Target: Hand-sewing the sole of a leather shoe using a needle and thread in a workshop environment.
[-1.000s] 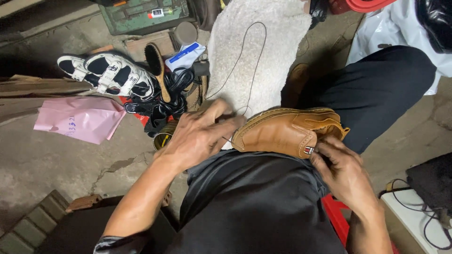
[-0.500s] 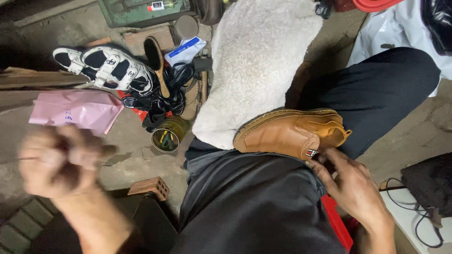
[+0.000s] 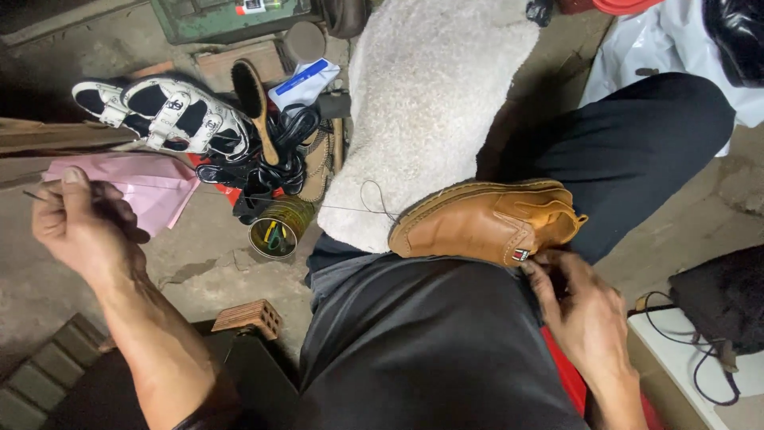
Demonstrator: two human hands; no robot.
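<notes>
A tan leather shoe (image 3: 485, 223) lies on its side across my lap, over black trousers (image 3: 422, 342). My right hand (image 3: 577, 306) grips the shoe at its heel end, by a small tag. My left hand (image 3: 79, 227) is out at the far left, fingers pinched on a needle with a thin thread (image 3: 350, 209) that runs taut back to the shoe's toe. A fuzzy white cloth (image 3: 422, 103) lies under the toe.
On the concrete floor to the left are white strapped sandals (image 3: 171, 115), a wooden brush (image 3: 255, 103), black cords (image 3: 274, 159), a tin with tools (image 3: 274, 231), pink paper (image 3: 151, 187) and a brick (image 3: 251, 317). A green box (image 3: 231, 16) stands at the back.
My left hand left the shoe's toe and swung far out to the left, drawing the thread tight. My right hand stayed at the heel.
</notes>
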